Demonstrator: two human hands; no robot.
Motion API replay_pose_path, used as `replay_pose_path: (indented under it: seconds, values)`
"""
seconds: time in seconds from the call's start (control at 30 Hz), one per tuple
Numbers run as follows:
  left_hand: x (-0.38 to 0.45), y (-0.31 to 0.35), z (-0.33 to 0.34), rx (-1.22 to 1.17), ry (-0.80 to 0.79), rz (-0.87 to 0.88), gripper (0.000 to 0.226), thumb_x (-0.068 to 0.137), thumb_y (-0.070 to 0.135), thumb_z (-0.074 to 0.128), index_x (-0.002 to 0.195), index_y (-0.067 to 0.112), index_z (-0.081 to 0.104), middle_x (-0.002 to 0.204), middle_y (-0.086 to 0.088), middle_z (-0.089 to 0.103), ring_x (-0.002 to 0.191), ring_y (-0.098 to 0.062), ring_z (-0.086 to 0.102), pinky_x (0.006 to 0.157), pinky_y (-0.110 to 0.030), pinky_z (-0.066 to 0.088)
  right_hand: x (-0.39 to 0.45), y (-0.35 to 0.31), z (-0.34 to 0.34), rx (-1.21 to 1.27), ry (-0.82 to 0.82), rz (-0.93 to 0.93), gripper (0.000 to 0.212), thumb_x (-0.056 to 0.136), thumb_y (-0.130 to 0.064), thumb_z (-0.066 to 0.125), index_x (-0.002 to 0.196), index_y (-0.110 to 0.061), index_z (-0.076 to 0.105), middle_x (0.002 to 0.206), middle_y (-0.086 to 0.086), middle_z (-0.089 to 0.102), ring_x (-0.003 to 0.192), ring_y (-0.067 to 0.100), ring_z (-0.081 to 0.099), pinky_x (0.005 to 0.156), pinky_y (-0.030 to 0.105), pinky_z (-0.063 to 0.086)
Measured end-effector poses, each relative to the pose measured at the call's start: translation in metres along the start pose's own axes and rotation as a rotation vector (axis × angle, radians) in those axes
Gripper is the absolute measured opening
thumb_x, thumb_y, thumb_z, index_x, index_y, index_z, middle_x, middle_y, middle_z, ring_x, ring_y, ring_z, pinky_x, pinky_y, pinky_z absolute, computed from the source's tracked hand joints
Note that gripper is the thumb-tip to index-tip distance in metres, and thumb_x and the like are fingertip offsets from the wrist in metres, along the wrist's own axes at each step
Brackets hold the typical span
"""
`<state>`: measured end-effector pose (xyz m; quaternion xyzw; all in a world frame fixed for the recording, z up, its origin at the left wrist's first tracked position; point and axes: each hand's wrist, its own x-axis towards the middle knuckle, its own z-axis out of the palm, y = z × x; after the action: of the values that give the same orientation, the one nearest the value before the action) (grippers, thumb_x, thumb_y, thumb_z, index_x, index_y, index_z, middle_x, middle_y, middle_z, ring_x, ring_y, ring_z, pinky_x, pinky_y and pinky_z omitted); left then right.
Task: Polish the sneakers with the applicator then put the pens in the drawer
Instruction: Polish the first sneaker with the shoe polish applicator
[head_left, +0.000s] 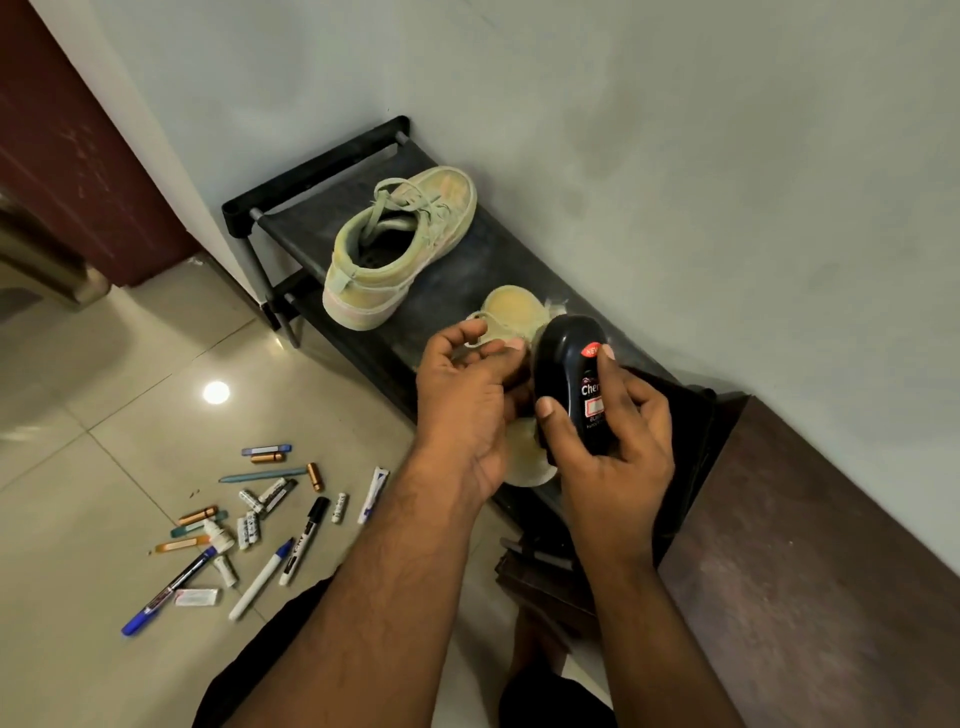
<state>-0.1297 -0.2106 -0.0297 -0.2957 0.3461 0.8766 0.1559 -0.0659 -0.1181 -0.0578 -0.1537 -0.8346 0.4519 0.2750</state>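
Note:
A pale green sneaker (400, 244) stands on the black shoe rack (467, 270), heel toward me. My left hand (467, 400) grips the second sneaker (511, 312) by its side, toe pointing away; most of it is hidden behind my hands. My right hand (608, 441) holds a black shoe polish applicator bottle (571, 369) pressed against that sneaker. Several pens and markers (270, 566) lie scattered on the tiled floor at the lower left, among them a blue pen (166, 592) and a black marker (306, 538).
Small batteries and tubes (249, 525) are mixed in with the pens. A dark wooden cabinet (810, 571) stands at the right against the wall. A dark red door (67, 145) is at the far left. My knees show at the bottom.

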Motion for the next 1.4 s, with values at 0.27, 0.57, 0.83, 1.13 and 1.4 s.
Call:
replay_pose_path:
  seconds: [0.27,0.57,0.83,1.13,1.4]
  values:
    - [0.008,0.002,-0.011,0.306,0.08,0.042,0.024,0.085,-0.009,0.063,0.098,0.011,0.06,0.1,-0.015,0.066,0.09,-0.024,0.068,0.079,-0.032,0.059,0.002,0.005,-0.01,0.199,0.075,0.221,0.058,0.078,-0.004,0.076,0.123,-0.034,0.056,0.116,0.003,0.057,0.101,0.0,0.06,0.081,0.009,0.049]
    - [0.007,-0.005,-0.02,1.615,-0.448,0.403,0.041,0.08,0.019,0.077,0.116,0.037,0.068,0.155,0.006,0.026,0.141,-0.022,0.027,0.113,-0.042,0.035,0.009,0.018,-0.028,0.444,0.117,0.442,0.054,0.084,-0.002,0.069,0.132,-0.024,0.054,0.11,-0.004,0.068,0.101,0.005,0.066,0.081,0.019,0.053]
    - [0.01,-0.015,-0.014,1.637,-0.301,0.368,0.021,0.073,0.018,0.083,0.094,0.021,0.077,0.148,0.008,0.038,0.132,-0.016,0.043,0.106,-0.034,0.041,-0.032,0.014,-0.029,0.376,0.011,0.79,0.065,0.084,-0.022,0.072,0.142,-0.031,0.045,0.112,-0.01,0.069,0.103,0.0,0.063,0.085,0.02,0.051]
    - [0.009,-0.017,-0.018,1.717,-0.215,0.58,0.019,0.072,0.032,0.082,0.089,0.027,0.077,0.125,0.004,0.043,0.12,-0.015,0.04,0.101,-0.036,0.044,-0.032,0.014,-0.029,0.15,0.025,0.639,0.092,0.072,-0.027,0.082,0.145,-0.045,0.028,0.131,-0.007,0.052,0.114,0.005,0.057,0.097,0.033,0.051]
    - [0.019,-0.016,-0.021,1.616,-0.241,0.55,0.017,0.078,0.019,0.079,0.095,0.017,0.076,0.117,0.009,0.039,0.113,-0.008,0.047,0.096,-0.02,0.037,-0.063,0.016,-0.011,-0.021,-0.202,0.67,0.091,0.074,-0.035,0.08,0.149,-0.037,0.029,0.125,-0.007,0.043,0.114,0.011,0.054,0.095,0.028,0.051]
